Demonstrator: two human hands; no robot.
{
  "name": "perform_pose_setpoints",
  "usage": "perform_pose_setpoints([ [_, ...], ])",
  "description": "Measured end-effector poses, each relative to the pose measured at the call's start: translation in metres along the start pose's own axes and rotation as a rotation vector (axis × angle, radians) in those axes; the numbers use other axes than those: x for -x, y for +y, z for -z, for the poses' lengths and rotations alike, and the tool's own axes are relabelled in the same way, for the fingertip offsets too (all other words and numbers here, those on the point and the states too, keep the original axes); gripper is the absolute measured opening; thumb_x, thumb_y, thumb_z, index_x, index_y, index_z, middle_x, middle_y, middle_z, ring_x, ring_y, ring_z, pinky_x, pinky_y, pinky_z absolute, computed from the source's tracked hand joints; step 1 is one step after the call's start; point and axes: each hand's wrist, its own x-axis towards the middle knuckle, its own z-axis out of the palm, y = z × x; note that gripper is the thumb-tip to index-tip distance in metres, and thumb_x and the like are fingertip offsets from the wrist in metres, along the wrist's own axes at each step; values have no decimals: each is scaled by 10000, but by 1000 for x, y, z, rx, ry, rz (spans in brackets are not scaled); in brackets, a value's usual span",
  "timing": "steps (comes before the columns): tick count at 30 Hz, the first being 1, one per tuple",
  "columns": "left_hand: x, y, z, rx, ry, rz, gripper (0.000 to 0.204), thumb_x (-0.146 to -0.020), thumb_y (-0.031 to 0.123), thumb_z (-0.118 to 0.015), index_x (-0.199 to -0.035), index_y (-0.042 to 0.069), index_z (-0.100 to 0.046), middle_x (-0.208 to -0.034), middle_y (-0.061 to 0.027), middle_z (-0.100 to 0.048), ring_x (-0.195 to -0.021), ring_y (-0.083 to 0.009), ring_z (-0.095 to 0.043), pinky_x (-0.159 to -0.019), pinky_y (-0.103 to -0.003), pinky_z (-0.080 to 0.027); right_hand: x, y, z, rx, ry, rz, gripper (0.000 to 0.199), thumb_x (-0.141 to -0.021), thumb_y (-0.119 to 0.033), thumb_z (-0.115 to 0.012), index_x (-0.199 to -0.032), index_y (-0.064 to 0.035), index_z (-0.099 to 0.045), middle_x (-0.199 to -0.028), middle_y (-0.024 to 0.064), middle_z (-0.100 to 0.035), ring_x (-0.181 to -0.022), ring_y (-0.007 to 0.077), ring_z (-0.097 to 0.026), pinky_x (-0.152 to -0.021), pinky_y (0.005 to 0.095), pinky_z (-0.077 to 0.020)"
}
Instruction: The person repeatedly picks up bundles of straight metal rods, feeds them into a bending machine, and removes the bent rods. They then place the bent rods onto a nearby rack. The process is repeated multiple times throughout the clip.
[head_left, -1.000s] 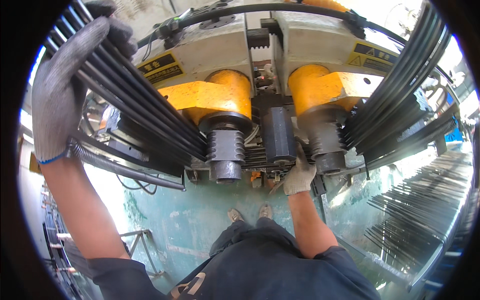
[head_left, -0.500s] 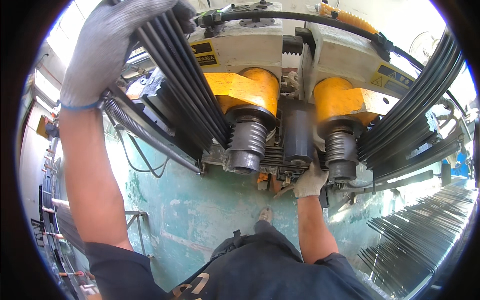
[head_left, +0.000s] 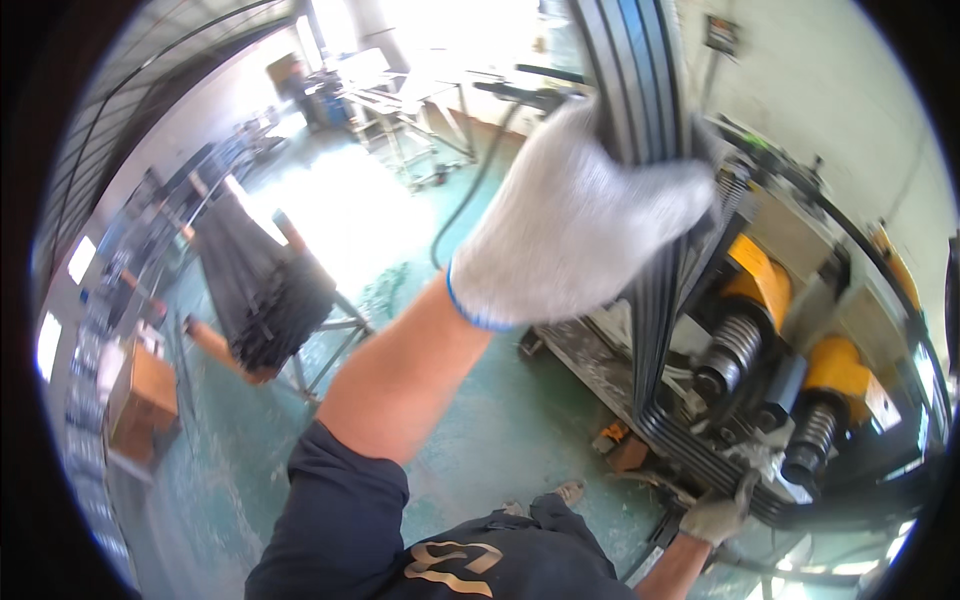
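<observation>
A bundle of several long dark metal rods [head_left: 648, 345] lies side by side, bent sharply near the lower front of a bending machine. My left hand [head_left: 590, 215], in a pale knit glove with a blue cuff, is closed around its upright part, raised high in front of me. Lower right, my gloved right hand [head_left: 715, 518] grips the bundle's low run, thumb over the rods. Behind that run are the machine's two ribbed steel rollers, the left roller [head_left: 732, 352] and the right roller [head_left: 818, 435], under yellow arms [head_left: 838, 368]. The bundle's top end is out of view.
Left of me, a stand with copper-coloured bars [head_left: 222, 350] carries a pile of dark rods [head_left: 265, 300]. A brown box [head_left: 145, 400] sits farther left. A metal frame table [head_left: 400, 120] stands at the back by bright light. A black hose [head_left: 925, 350] arches over the machine.
My view has swung left. The bent bundle has come out from behind the rollers toward me, with both hands still on it. My right hand has moved from between the rollers onto the low run.
</observation>
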Motion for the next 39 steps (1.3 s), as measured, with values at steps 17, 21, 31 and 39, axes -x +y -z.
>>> perform_pose_setpoints([
  [17, 289, 332, 127, 89, 1348, 971, 190, -1051, 8, -716, -1218, 9, -625, -999, -110, -744, -942, -241, -780, -855, -422, -672, 96, 105, -116, 409, -869, 17, 241, -1051, -147, -639, -1142, 46, -751, -1061, 218, -795, -895, 354, -764, -812, 506, -597],
  [21, 320, 443, 121, -201, 1589, 1004, 193, -1030, 2, -718, -1204, 4, -634, -963, -138, -752, -933, -271, -787, -839, -434, -665, 172, 89, -136, 364, -1064, -170, 229, -1052, -107, -620, -1145, 66, -737, -1069, 229, -788, -900, 358, -761, -817, 511, -596],
  [31, 383, 573, 97, -375, 2056, 715, 186, -1017, 1, -716, -1184, -5, -634, -995, -156, -759, -923, -297, -783, -852, -435, -662, 295, 109, -197, 255, -1604, -347, 369, -992, -17, -734, -1348, 79, -715, -1126, 269, -772, -954, 377, -764, -921, 520, -646],
  [39, 431, 675, 153, -417, 2114, 401, 170, -1036, 34, -723, -1188, 20, -649, -1032, -200, -765, -992, -342, -778, -910, -489, -650, 513, 68, -241, 114, -1883, -143, 290, -1112, -294, -691, -1026, -17, -702, -814, -1, -591, -718, 100, -547, -632, 294, -448],
])
